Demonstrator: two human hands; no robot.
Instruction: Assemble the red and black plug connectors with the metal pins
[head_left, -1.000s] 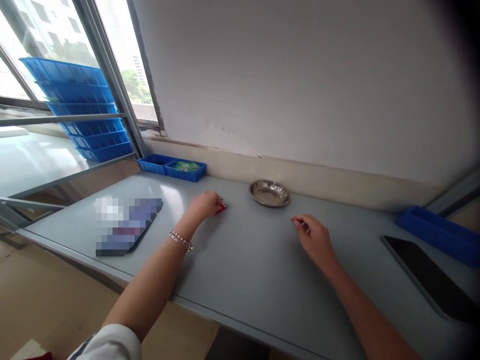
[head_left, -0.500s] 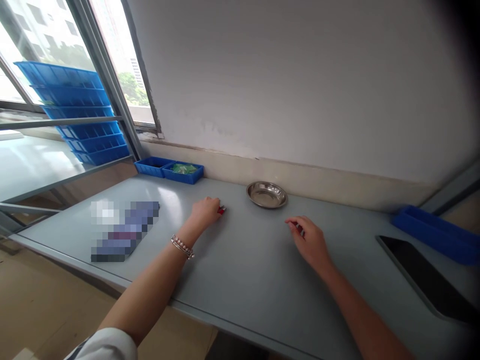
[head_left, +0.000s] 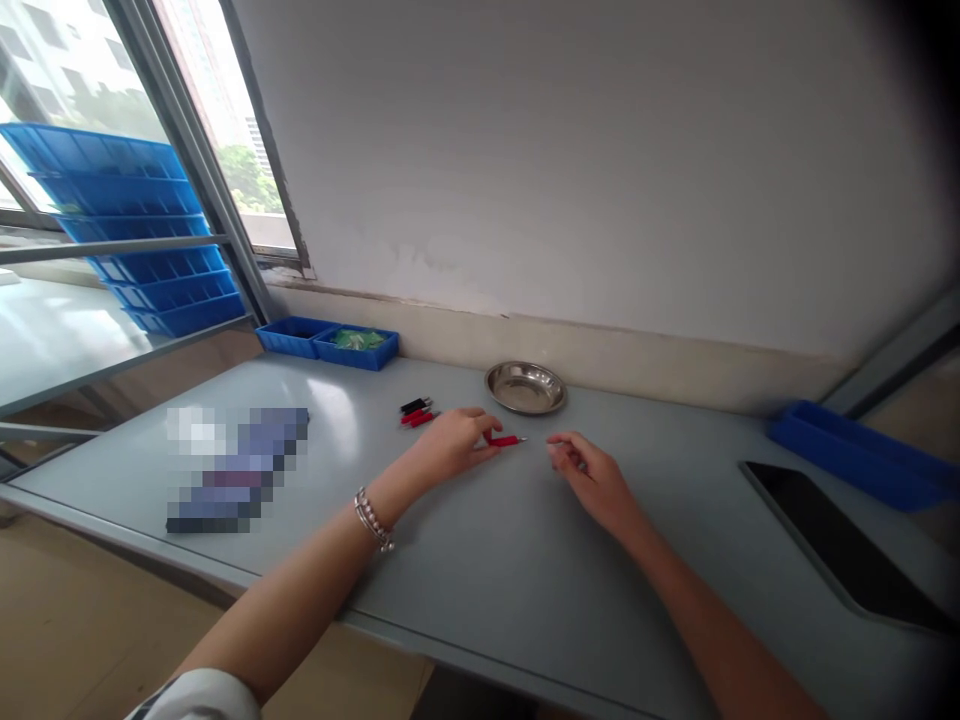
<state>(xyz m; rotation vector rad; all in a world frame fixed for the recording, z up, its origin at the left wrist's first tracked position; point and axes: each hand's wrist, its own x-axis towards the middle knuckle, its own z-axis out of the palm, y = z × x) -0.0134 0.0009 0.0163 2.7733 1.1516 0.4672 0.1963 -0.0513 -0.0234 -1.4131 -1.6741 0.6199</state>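
My left hand [head_left: 459,442] is over the middle of the table, thumb and index finger pinched on a short red piece with a thin metal tip [head_left: 505,441]. The tip points right, toward my right hand [head_left: 592,475]. That hand hovers a short gap away, its fingers curled in and thumb near the index; whatever may be between them is too small to make out. Left of my left hand lie similar pieces: a black one [head_left: 412,406] and red ones [head_left: 417,419], side by side. Behind both hands stands a round metal dish [head_left: 525,388].
Two small blue bins [head_left: 358,349] stand at the back left, one holding green packets. A blurred-out item [head_left: 240,470] lies at the left. A dark tablet-like slab [head_left: 840,540] and a long blue bin [head_left: 855,455] are at the right. Stacked blue bins [head_left: 150,230] sit on a side shelf.
My left hand has moved right, uncovering the black and red pieces on the table, and now has a red piece in its fingers. My right hand has shifted slightly left, closer to it.
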